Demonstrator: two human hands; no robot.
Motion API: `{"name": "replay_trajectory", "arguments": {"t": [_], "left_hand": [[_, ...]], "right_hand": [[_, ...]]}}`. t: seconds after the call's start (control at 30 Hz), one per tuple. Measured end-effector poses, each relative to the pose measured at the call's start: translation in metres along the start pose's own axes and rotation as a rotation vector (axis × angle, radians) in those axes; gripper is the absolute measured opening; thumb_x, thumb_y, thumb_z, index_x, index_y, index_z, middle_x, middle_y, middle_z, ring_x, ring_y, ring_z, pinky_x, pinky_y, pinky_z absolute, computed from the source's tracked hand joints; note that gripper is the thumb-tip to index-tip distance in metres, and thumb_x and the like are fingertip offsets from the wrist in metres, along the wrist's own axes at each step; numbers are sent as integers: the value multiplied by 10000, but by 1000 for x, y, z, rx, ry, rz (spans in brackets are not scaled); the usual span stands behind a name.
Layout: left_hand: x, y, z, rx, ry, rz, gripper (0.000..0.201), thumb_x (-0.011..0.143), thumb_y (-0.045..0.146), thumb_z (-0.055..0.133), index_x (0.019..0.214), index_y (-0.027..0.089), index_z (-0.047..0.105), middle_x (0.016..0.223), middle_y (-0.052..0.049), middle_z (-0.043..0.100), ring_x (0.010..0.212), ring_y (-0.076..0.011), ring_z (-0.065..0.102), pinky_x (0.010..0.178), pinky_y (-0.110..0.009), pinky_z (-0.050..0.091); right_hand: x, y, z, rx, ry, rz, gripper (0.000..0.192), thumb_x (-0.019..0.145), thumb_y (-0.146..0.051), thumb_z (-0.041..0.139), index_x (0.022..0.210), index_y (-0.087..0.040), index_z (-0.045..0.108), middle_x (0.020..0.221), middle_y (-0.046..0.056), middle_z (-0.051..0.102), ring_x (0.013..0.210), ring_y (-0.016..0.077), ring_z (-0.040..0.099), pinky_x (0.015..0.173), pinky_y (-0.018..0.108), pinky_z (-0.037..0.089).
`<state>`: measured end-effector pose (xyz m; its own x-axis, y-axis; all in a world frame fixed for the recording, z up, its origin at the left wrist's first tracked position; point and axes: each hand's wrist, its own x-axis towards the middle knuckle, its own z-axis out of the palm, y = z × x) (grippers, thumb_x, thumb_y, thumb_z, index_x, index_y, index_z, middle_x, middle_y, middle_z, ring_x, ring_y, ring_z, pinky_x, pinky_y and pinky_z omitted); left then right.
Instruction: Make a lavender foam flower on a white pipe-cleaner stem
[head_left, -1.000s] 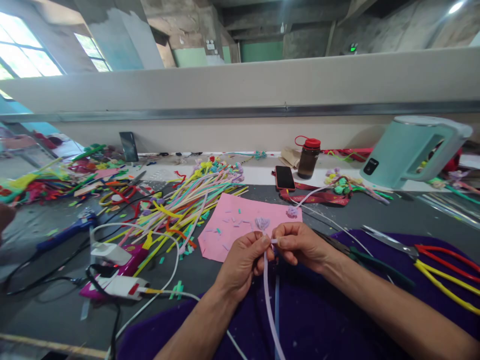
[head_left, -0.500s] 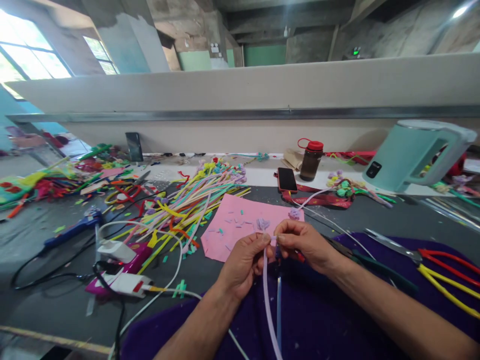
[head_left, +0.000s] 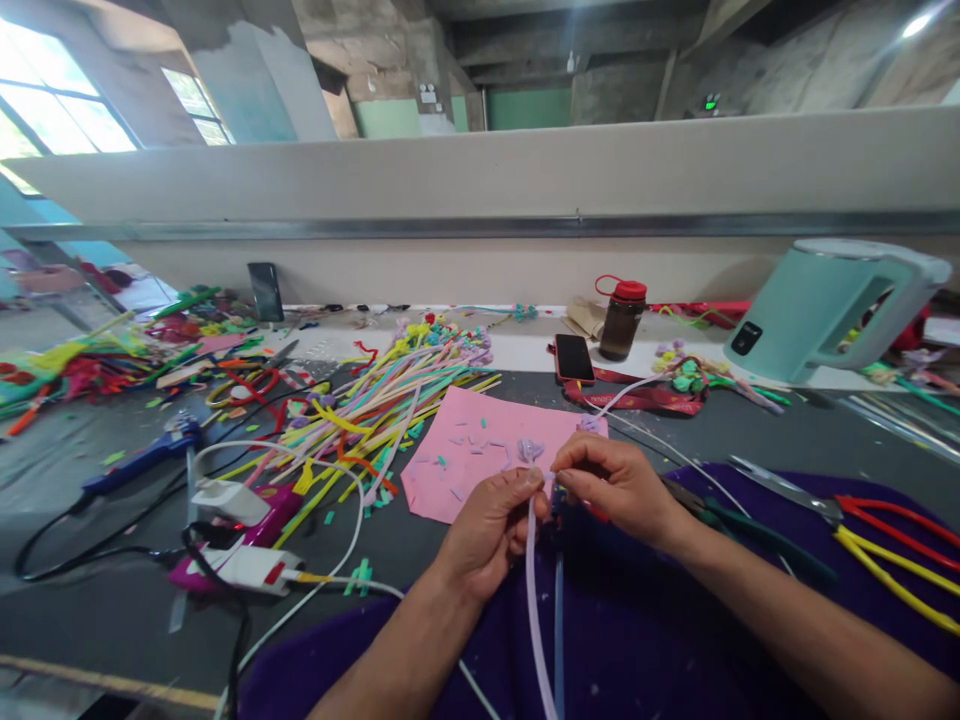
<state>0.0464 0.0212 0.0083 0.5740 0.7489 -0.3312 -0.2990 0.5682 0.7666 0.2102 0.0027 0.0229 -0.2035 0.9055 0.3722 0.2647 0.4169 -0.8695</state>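
Note:
My left hand and my right hand meet over a purple cloth, both pinching the top end of a pale lilac strip that hangs down toward me. A light blue strip lies beside it on the cloth. Just beyond my fingers a pink sheet carries small cut bits and a little lilac rosette. Something red and dark shows under my right palm; what it is cannot be told.
A heap of coloured strips lies left of the sheet. A glue gun, charger and cables sit at left. Phone, brown bottle and mint kettle stand behind. Scissors and pliers lie right.
Both hands stay pinched on the lilac strip's end; they have drifted slightly right and down, and the view has shifted a little. Nothing was picked up or let go.

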Motion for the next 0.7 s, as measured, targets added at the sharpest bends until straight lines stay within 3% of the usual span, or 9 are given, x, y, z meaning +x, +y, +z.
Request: {"name": "replay_trajectory", "arguments": {"t": [0.13,0.4,0.53,0.7], "left_hand": [[-1,-1,0,23,4,8,252,721,301,598,578,101,540,427,36,469,281,0,304,292,-128,157],[-2,-1,0,35,-28,-22,227,722,282,599,605,93,554,451,31,501,287,3,327,290,-121,175],[-4,2,2,68,-59,-43,179,713,276,605,655,111,567,439,32,521,271,-3,315,279,-125,160],[-5,2,3,265,-79,-37,197,722,300,585,657,114,582,373,39,494,240,-15,273,264,-145,129]], "right_hand": [[0,-2,-3,-225,6,-185,90,758,-105,531,753,-168,595,726,21,594,679,129,545,645,254,419],[-2,-4,-15,-508,-133,-384,125,773,-89,488,839,-160,569,794,50,591,692,128,522,603,236,395],[3,-9,-38,-481,-166,-319,96,804,-123,496,823,-165,580,784,32,594,695,120,524,621,233,398],[7,-7,-58,-399,-152,-194,75,812,-176,532,810,-162,605,767,18,613,707,119,546,632,228,403]]}}
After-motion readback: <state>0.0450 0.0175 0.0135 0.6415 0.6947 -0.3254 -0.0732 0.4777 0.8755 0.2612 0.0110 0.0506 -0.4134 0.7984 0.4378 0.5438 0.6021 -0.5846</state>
